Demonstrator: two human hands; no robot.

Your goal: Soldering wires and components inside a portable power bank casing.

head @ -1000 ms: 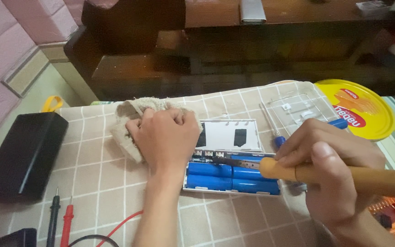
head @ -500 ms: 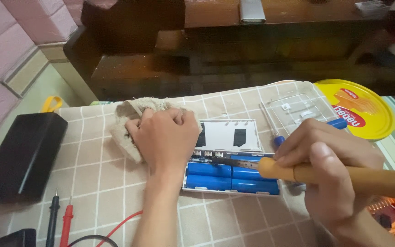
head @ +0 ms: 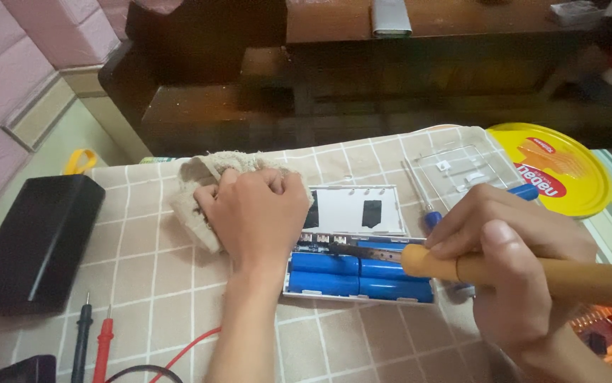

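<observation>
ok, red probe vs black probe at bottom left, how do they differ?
Colour: the red probe is red, the black probe is black. Position: the black probe lies further left, the red probe nearer the left hand. Shared: both lie side by side on the checked cloth, tips pointing away from the person, untouched by either hand.

Over the last second, little shifts on the counter (head: 150, 269). The right hand (head: 512, 269) draws the soldering iron (head: 533, 273) a touch lower and to the right, and its dark tip (head: 341, 248) now lies just over the strip of board at the upper edge of the blue cells (head: 359, 276) in the open white case (head: 355, 213). The thumb (head: 515, 245) sits slightly further along the yellow handle. The left hand (head: 260, 213) edges a little downward on the beige cloth (head: 199, 191), its fingers (head: 277, 181) curled at the cloth's upper fold.
</observation>
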